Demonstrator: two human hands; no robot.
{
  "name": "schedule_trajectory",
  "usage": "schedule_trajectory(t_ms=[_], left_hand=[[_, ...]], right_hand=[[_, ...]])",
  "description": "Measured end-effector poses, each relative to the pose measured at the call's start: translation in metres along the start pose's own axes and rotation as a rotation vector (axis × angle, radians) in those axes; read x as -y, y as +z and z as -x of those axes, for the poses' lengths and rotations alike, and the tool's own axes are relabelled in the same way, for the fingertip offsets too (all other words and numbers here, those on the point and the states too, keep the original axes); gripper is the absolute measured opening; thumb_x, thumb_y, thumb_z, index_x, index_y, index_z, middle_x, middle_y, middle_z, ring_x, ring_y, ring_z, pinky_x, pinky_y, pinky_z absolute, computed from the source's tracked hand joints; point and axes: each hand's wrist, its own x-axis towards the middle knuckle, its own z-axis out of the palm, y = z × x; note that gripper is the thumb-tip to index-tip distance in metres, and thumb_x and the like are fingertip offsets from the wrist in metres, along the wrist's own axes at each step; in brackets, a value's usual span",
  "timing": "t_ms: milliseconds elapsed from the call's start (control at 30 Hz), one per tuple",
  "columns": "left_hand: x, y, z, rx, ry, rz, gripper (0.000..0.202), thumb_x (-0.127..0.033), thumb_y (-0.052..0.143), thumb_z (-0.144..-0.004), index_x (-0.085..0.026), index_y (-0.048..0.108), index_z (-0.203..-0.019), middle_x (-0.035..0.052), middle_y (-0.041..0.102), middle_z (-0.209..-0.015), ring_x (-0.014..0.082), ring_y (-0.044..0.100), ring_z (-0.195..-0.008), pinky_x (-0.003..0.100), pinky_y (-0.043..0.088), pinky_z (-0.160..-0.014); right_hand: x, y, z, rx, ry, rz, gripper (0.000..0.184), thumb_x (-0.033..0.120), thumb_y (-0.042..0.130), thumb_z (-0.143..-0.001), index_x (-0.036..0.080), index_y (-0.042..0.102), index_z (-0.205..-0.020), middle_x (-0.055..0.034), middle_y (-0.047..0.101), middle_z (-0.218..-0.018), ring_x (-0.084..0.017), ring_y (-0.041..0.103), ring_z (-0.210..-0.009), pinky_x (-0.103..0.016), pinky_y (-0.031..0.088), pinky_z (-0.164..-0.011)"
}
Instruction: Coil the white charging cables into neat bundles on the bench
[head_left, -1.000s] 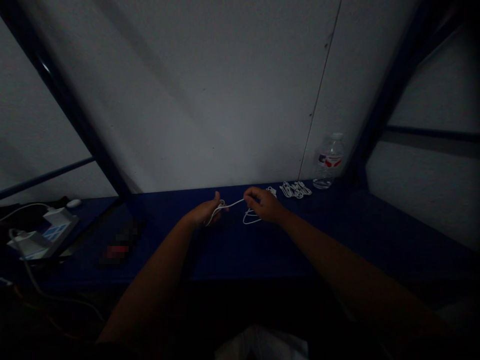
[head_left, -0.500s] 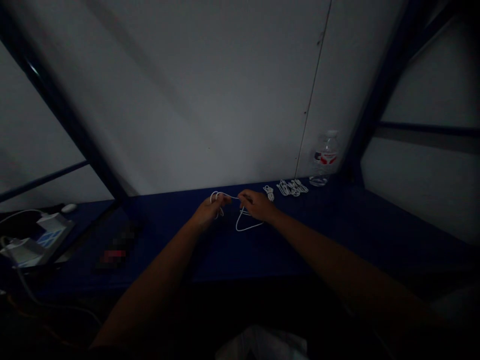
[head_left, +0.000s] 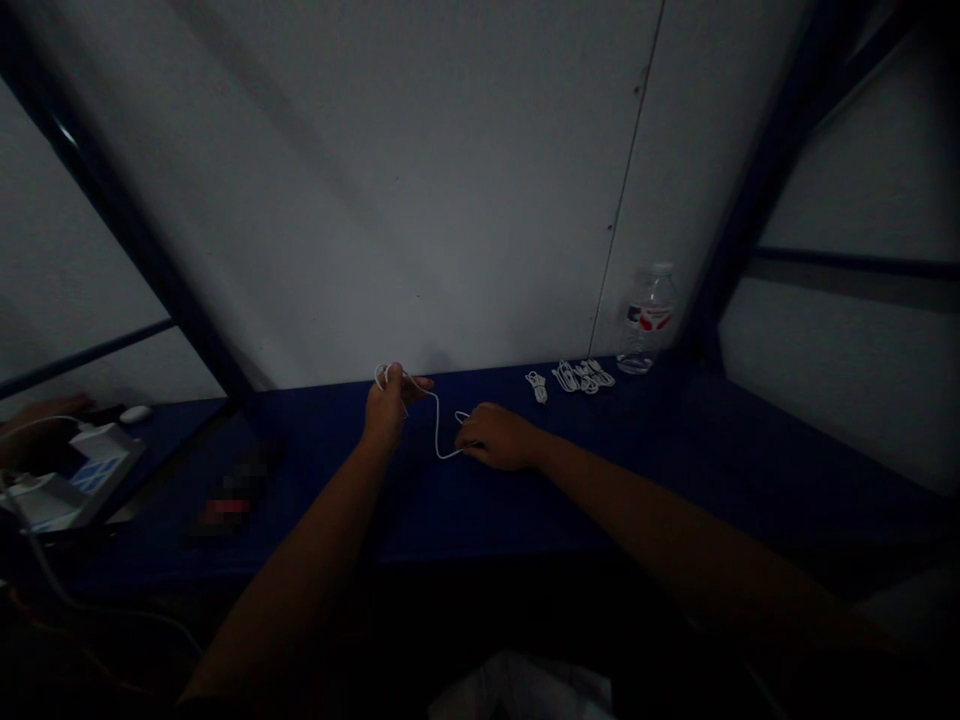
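While my left hand (head_left: pixel 386 415) stands raised off the table, fingers curled closed on a loop of white cable (head_left: pixel 436 425), the cable's slack length drops to the table and runs across to my right hand (head_left: pixel 499 437). That hand lies low on the blue table (head_left: pixel 600 500), fingers curled; the cable passes under the fingertips, and I cannot tell whether it is pinched. Step in hand: looping the cable between both hands. Two coiled cable bundles (head_left: pixel 583 377) lie just beyond my right hand, with a plastic water bottle (head_left: pixel 646 320) past them against the wall.
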Motion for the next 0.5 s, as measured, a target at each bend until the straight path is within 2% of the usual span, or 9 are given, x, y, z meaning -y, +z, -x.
schedule_trajectory(t_ms=[100, 167, 233, 367, 433, 500], left_hand=[[0.000, 0.000, 0.006, 0.129, 0.056, -0.243, 0.047, -0.065, 0.053, -0.083, -0.018, 0.053, -0.085, 0.0002, 0.060, -0.061, 0.0148, 0.059, -0.058, 0.027, 0.045, -0.062], [-0.001, 0.003, 0.011, 0.265, 0.051, -0.290, 0.047, -0.066, 0.053, -0.082, -0.019, 0.053, -0.093, -0.0037, 0.055, -0.059, 0.0117, 0.052, -0.052, 0.024, 0.040, -0.055], [0.000, 0.007, 0.016, 0.397, -0.051, -0.248, 0.055, -0.071, 0.046, -0.083, -0.019, 0.055, -0.095, -0.0038, 0.052, -0.057, 0.0110, 0.047, -0.048, 0.023, 0.036, -0.049], [0.002, 0.014, 0.022, 0.554, -0.292, -0.069, 0.074, -0.084, 0.027, -0.079, -0.016, 0.056, -0.076, 0.0025, 0.054, -0.058, 0.0135, 0.052, -0.050, 0.025, 0.038, -0.049], [0.001, 0.016, 0.025, 0.601, -0.289, -0.018, 0.070, -0.083, 0.037, -0.076, -0.016, 0.055, -0.075, 0.0039, 0.057, -0.061, 0.0144, 0.055, -0.053, 0.026, 0.041, -0.051], [-0.001, 0.017, 0.026, 0.598, -0.210, -0.088, 0.057, -0.074, 0.057, -0.073, -0.016, 0.056, -0.075, 0.0017, 0.057, -0.059, 0.0124, 0.052, -0.050, 0.024, 0.039, -0.049]], right_hand=[[0.007, -0.006, 0.000, -0.068, -0.092, -0.148, 0.017, 0.027, 0.056, -0.091, 0.021, 0.070, -0.099, -0.0046, 0.072, -0.097, -0.018, 0.064, -0.094, -0.036, 0.042, -0.091], [0.012, -0.010, 0.001, -0.205, -0.048, -0.247, 0.018, 0.029, 0.057, -0.091, 0.020, 0.069, -0.101, -0.0053, 0.072, -0.096, -0.017, 0.064, -0.090, -0.033, 0.045, -0.085], [0.014, -0.012, 0.001, -0.351, 0.039, -0.295, 0.019, 0.030, 0.056, -0.091, 0.019, 0.068, -0.101, -0.0061, 0.072, -0.095, -0.017, 0.065, -0.087, -0.031, 0.047, -0.080], [0.011, -0.010, 0.000, -0.520, 0.225, -0.342, 0.017, 0.030, 0.056, -0.090, 0.019, 0.062, -0.102, -0.0052, 0.071, -0.092, -0.016, 0.067, -0.079, -0.028, 0.049, -0.071], [0.009, -0.006, -0.001, -0.560, 0.317, -0.398, 0.018, 0.032, 0.057, -0.090, 0.020, 0.058, -0.102, -0.0031, 0.070, -0.082, -0.015, 0.066, -0.069, -0.027, 0.049, -0.063], [0.007, -0.003, -0.003, -0.567, 0.352, -0.477, 0.016, 0.034, 0.057, -0.090, 0.020, 0.056, -0.098, -0.0013, 0.068, -0.075, -0.014, 0.065, -0.063, -0.026, 0.049, -0.059]])
